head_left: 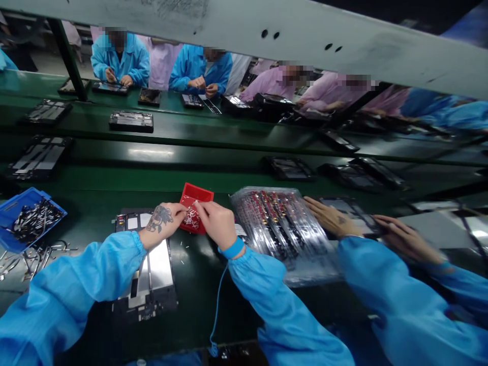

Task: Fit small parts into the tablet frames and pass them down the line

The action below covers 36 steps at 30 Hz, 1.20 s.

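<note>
A small red bin point(198, 191) holds many tiny white pieces. My left hand point(165, 222) reaches over its left side, thumb and fingers pinched together. From the right, my right hand point(219, 223) dips into the same bin with its fingertips closed. Whatever either pinch holds is too small to make out. Under my left forearm lies an opened tablet-like device point(162, 269) with a silvery panel and dark edges, partly covered by the sleeve. A few white bits are scattered on the bench just below the bin. A blue band with a cord circles my right wrist.
At left stand a blue bin point(28, 244) of small metal-and-black parts and loose parts point(34, 262). Right of me is a clear plastic tray point(255, 239) of strip-like parts. A co-worker's hands point(335, 221) handle another device beside it. More devices point(131, 121) line the conveyor; people work opposite.
</note>
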Motion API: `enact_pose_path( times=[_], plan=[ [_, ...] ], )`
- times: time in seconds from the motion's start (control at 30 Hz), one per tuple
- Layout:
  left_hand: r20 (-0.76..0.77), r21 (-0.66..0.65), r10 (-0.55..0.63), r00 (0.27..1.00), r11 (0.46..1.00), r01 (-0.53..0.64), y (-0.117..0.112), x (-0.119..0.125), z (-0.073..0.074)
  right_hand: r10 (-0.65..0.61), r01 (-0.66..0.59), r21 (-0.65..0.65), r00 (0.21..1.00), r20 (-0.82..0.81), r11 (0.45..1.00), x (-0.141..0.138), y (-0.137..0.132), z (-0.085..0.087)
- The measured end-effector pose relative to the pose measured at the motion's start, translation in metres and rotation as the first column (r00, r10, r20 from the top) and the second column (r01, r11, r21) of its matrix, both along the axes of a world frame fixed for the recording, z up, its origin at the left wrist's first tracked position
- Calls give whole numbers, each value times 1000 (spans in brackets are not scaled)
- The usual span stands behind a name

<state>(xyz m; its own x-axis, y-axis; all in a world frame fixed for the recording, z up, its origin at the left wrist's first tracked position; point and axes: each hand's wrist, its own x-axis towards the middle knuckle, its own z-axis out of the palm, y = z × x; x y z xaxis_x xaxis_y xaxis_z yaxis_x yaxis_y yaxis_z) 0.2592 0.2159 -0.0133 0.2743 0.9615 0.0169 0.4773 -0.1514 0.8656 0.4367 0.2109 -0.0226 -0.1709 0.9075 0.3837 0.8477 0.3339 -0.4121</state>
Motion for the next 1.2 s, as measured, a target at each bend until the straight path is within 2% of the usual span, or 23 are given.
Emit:
enact_pose_path(
  times=[0.07, 0.13, 0.2, 0.37, 0.4, 0.47, 0.53, 0.57, 0.63, 0.7, 0.77, 0.83, 0.9, 0.97, 1.03, 1.07, 1.13, 1.2],
  plan=[
    [47, -46, 9, 999, 999, -7, 1, -1, -1, -111, 43, -226, 948, -298, 973, 4, 7, 2],
    [101, -94, 1, 995, 996, 9, 1, -1, -3, -219, -69, -439, 791, -572, 896, 4, 12, 5],
    [154, -135, -22, 988, 990, 43, 1, 0, -5, -244, -186, -490, 686, -685, 852, 2, 14, 7],
    [337, -242, -11, 941, 965, 98, 1, 4, -10, -208, -260, -479, 660, -722, 838, -8, 9, 12],
    [342, -243, 1, 940, 966, 87, 1, 4, -9, -191, -237, -462, 685, -703, 855, -10, 6, 12],
    [315, -225, 15, 949, 973, 60, 3, 3, -9, -122, -108, -336, 794, -595, 936, -12, 0, 13],
    [283, -195, 27, 959, 980, 30, 3, 2, -7, -20, -13, -84, 925, -379, 996, -13, -6, 13],
    [265, -175, 32, 964, 985, 15, 3, 1, -6, 32, -24, 33, 967, -253, 999, -13, -9, 12],
    [225, -127, 39, 974, 992, -10, 1, 0, -5, 127, -122, 149, 992, -24, 981, -13, -14, 9],
    [186, -84, 37, 982, 996, -22, -2, -1, -3, 183, -205, 163, 973, 140, 965, -13, -17, 6],
    [143, -40, 11, 990, 999, -5, -6, -2, -2, 215, -255, 150, 947, 237, 955, -12, -16, 4],
    [98, 5, -31, 995, 1000, 31, -8, -4, -1, 236, -284, 145, 931, 280, 948, -11, -14, 4],
    [119, -11, -25, 993, 1000, 27, -10, -6, -1, 174, -229, 172, 943, 285, 958, -9, -10, 5],
    [251, -147, 74, 965, 988, -38, -9, -9, -1, 37, -99, 209, 960, 279, 973, -7, -7, 9],
    [379, -307, 202, 903, 948, -83, -9, -13, -1, -69, 9, 230, 965, 252, 973, -10, -8, 13],
    [414, -356, 248, 876, 930, -95, -10, -15, -1, -77, 25, 229, 971, 225, 973, -14, -10, 15],
    [474, -400, 313, 823, 909, -115, -13, -19, -1, -16, -15, 198, 988, 151, 980, -27, -18, 16],
    [564, -444, 400, 722, 884, -142, -18, -22, -1, 62, -78, 145, 992, 107, 986, -46, -28, 15]
  ],
)
